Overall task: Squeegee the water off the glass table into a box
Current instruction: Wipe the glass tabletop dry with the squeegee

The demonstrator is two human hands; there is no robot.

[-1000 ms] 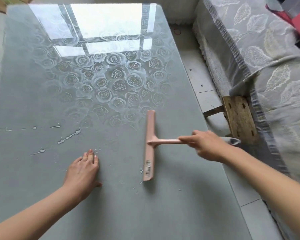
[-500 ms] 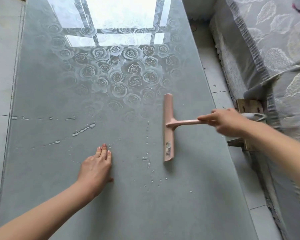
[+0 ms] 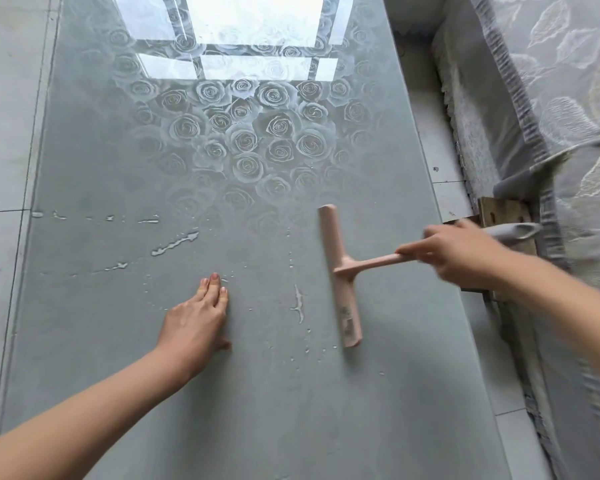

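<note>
Head view looks down on the glass counter [image 3: 257, 410]. The right grip [image 3: 465, 256] is a bare hand, a little blurred, with its fingers curled around the handle of the pink squeegee [image 3: 342, 271]. The left grip [image 3: 196, 327] holds nothing; it lies flat on the glass with straight fingers.

The blade lies on the counter toward the right edge. Its long axis runs away from the person, along the length of the counter, and the handle points to the right. The water [image 3: 175, 244] lies to the left of the blade: thin streaks beyond the left grip, and one short streak [image 3: 298, 303] with some drops just beside the blade. The left grip is nearer to most of this water, but the tool is in the right one.

The box is not in view, so I cannot tell toward which edge the water must go. A small label [image 3: 347, 318] is on the blade; its writing is too small to read.
</note>
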